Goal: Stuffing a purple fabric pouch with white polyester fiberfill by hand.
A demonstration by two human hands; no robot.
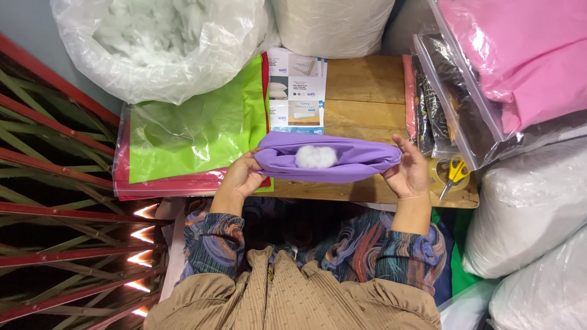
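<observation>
A: Hands status?
B: Left hand (243, 177) closed on the left end of a purple fabric cover (342, 159). Right hand (408, 171) grips the right end, fingers curled over the edge. Cover is stretched between both hands, just above the wooden surface (361, 79).
A: Contents?
B: A white stuffing tuft (315, 157) shows in the cover's opening, midway between the hands.
A: Surroundings?
B: Beyond the left hand: a green fabric pack (195, 131), with a clear bag of white filling (159, 43) farther out. Just right of the right hand: yellow-handled scissors (454, 173). Beyond it: a pink packaged item (520, 55). A printed leaflet (298, 91) lies past the cover.
</observation>
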